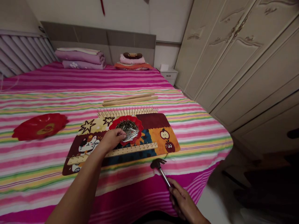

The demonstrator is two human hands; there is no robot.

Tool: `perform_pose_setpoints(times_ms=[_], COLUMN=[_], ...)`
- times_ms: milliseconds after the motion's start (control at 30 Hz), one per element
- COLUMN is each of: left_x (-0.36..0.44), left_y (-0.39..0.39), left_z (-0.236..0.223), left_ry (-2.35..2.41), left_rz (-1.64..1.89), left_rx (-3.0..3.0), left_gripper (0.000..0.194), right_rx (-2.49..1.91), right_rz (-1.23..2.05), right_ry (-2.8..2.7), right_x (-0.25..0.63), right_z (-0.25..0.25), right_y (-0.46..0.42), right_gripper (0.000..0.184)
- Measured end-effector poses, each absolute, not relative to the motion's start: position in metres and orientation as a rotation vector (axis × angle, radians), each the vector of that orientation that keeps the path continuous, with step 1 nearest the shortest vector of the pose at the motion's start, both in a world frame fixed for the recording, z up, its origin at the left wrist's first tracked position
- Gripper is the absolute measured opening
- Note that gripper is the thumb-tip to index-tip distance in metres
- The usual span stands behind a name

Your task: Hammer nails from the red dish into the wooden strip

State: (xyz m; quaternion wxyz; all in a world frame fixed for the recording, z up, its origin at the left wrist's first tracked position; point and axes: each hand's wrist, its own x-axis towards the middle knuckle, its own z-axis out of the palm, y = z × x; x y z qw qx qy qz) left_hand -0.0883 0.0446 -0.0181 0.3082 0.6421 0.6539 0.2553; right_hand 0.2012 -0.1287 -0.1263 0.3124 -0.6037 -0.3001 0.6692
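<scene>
My left hand [113, 138] reaches over a red dish [137, 123] heaped with thin metal nails [128, 128]; its fingers are pinched at the pile's left edge. Whether a nail is between them I cannot make out. In front of the dish lies a wooden strip [130, 150] with nails standing along it. A second strip with a row of nails [128, 111] lies behind the dish. My right hand [183, 202] is closed round the handle of a small claw hammer [160, 167], whose head rests near the bed's edge.
Everything sits on a patchwork mat [161, 137] on a pink striped bed [46, 93]. A second red dish [39, 126] lies at the left. Plain wooden strips [130, 99] lie further back. Folded bedding [80, 57] is at the headboard, a wardrobe [233, 56] at the right.
</scene>
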Motion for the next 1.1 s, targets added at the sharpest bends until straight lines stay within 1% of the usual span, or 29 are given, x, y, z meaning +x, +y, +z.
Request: perform_pose_setpoints(times_ms=[133,233,367,533,633,800,1100], left_x=[-0.081,-0.073,-0.064,-0.052,-0.042,-0.023,-0.016], left_y=[0.023,0.007,-0.01,-0.023,-0.027,-0.026,-0.024], left_z=[-0.009,-0.008,-0.026,-0.064,-0.078,-0.085,-0.093], left_ry=[1.551,1.478,1.446,1.583,1.693,1.757,1.802], left_rz=[0.889,0.952,1.03,1.115,1.172,1.289,1.35], left_rx=[1.392,1.239,1.114,1.115,1.084,1.002,1.0], left_gripper=[0.03,0.034,0.035,0.034,0.03,0.024,0.026], right_rx=[-1.585,-1.581,-1.608,-1.632,-1.634,-1.613,-1.595], right_rz=[1.758,1.761,1.766,1.725,1.72,1.724,1.741], right_ry=[-0.798,-0.806,-0.831,-0.828,-0.832,-0.871,-0.845], right_x=[0.202,0.202,0.202,0.2,0.2,0.203,0.203], right_z=[-0.131,-0.13,-0.127,-0.126,-0.125,-0.129,-0.13], right_y=[-0.129,-0.129,-0.13,-0.131,-0.132,-0.132,-0.132], right_gripper=[0.062,0.061,0.062,0.06,0.059,0.058,0.059])
